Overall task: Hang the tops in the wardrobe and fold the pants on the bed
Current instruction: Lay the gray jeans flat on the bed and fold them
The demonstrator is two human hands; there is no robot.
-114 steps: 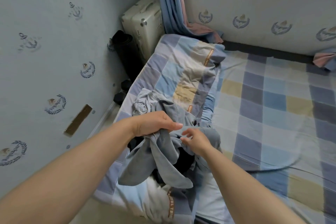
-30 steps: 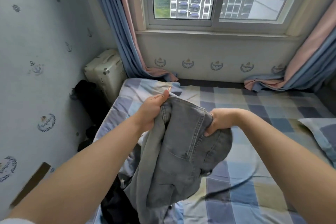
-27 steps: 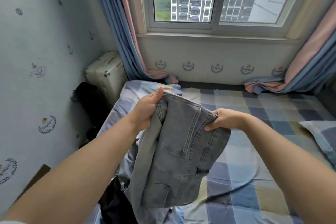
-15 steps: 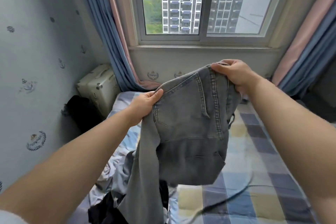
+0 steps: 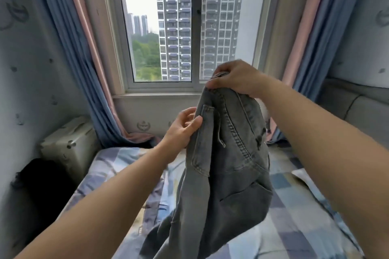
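While the jeans (image 5: pixel 227 166) hang above the bed (image 5: pixel 294 212), the right hand (image 5: pixel 235 79) clamps their waistband and the left hand (image 5: pixel 183 127) pinches a lower edge.

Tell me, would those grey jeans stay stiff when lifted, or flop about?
Probably floppy: the grey jeans sag in folds below the right hand and left hand, both gripping the waistband. They look thick with heavy seams, so likely weighty for cloth. The fingers pinch the cloth firmly, so they are probably not slippery.

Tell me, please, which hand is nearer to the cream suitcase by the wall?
Left. The left hand, pinching the jeans, is on the cream suitcase side; the right hand grips the waistband higher and further right.
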